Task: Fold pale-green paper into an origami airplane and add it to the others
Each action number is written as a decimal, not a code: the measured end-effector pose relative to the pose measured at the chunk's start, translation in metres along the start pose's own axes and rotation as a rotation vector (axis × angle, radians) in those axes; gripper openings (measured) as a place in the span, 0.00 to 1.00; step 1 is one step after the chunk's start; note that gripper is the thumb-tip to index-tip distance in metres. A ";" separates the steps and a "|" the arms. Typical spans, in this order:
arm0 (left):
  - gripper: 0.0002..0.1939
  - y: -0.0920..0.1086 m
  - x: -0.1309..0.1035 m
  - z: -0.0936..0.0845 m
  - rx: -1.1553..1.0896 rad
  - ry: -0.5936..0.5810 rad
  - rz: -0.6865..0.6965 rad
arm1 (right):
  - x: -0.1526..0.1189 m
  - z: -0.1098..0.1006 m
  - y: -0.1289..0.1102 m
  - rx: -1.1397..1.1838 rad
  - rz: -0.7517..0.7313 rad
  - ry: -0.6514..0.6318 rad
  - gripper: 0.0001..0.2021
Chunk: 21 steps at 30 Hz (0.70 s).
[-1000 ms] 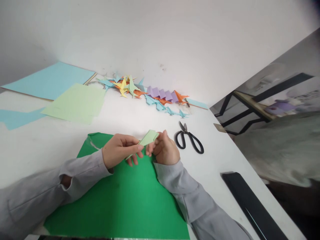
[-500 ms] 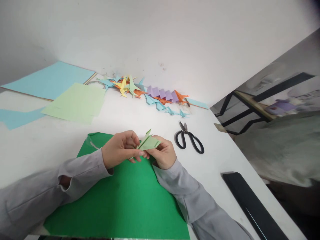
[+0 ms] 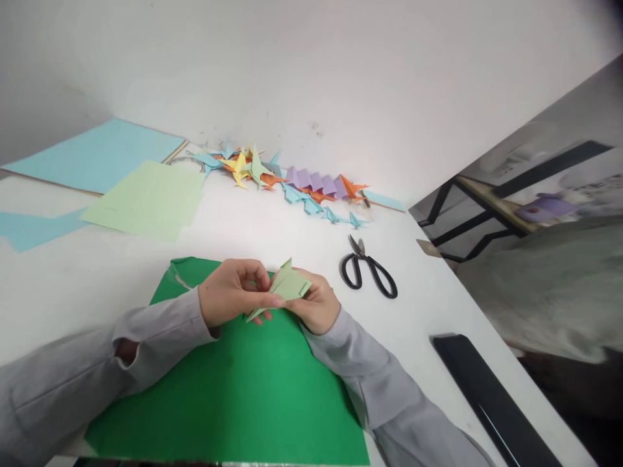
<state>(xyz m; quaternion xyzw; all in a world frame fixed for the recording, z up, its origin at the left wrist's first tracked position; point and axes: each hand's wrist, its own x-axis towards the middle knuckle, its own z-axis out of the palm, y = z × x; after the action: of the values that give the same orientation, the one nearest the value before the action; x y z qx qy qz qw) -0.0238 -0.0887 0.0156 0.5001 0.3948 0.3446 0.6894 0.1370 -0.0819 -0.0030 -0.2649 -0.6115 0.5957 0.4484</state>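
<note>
Pinching folded paper (image 3: 289, 285), fingers (image 3: 263, 300) sit near edge of green sheet (image 3: 233, 395).

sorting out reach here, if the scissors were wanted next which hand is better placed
Probably the right hand: it is nearer the scissors, which lie to its right. Both hands hold the folded green paper, so the left hand could likely hold it alone.

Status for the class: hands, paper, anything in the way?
Left hand, right hand: both gripping pale-green paper. Paper folded, partly covered. Scissors lie apart, to hands' right; nothing visibly blocking.
</note>
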 end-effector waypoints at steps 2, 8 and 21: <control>0.15 0.001 0.000 -0.001 0.005 -0.010 0.018 | 0.000 0.000 0.004 0.053 0.042 -0.012 0.10; 0.12 0.005 0.000 -0.003 -0.047 -0.014 0.029 | -0.001 -0.005 0.013 0.229 0.127 0.053 0.14; 0.17 0.002 0.001 -0.002 -0.131 -0.041 -0.086 | -0.002 -0.004 0.006 0.373 0.221 -0.053 0.11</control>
<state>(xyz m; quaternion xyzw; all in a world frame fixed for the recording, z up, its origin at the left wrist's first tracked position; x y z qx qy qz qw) -0.0255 -0.0859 0.0171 0.4435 0.3784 0.3295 0.7427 0.1402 -0.0810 -0.0099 -0.2271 -0.4692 0.7510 0.4053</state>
